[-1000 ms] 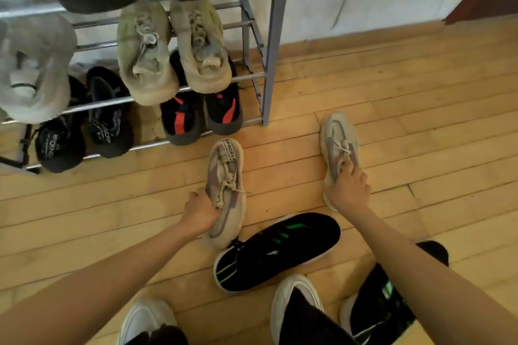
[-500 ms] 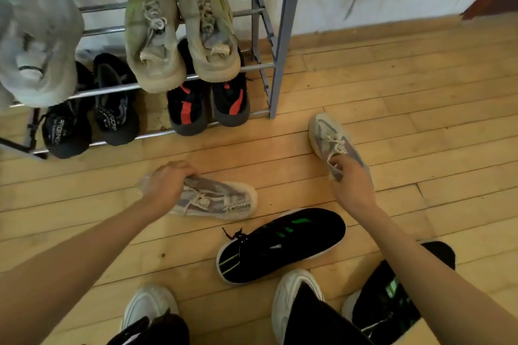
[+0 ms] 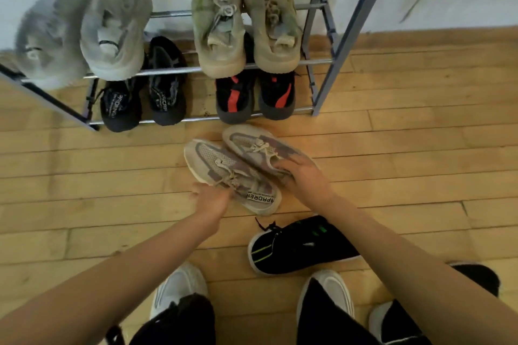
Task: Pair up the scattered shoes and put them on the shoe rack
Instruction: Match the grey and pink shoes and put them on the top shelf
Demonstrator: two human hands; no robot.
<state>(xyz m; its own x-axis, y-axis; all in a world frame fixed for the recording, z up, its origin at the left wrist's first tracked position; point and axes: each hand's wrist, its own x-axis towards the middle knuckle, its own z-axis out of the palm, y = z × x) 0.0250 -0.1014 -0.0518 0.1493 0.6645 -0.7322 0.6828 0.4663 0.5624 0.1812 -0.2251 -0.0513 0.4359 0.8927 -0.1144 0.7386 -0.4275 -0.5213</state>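
Observation:
Two beige-and-mauve mesh sneakers lie side by side on the wooden floor just in front of the shoe rack [image 3: 344,45], toes pointing up-left. My left hand [image 3: 210,199] grips the left sneaker [image 3: 224,168] at its laces. My right hand [image 3: 305,176] holds the right sneaker [image 3: 252,145] over its heel opening. A black sneaker with green stripes [image 3: 297,246] lies on its own below them. A second black shoe [image 3: 482,277] peeks out behind my right forearm.
The grey metal rack holds grey fluffy slippers [image 3: 84,33], olive sneakers [image 3: 244,25], black shoes [image 3: 143,95] and black-and-red shoes [image 3: 255,95]. My own white shoes [image 3: 179,288] stand at the bottom. Bare wooden floor [image 3: 420,148] stretches to the right, a white wall behind.
Both hands brought the two beige sneakers together: the left one swung up and right, the right one moved left, so they now lie parallel before the rack.

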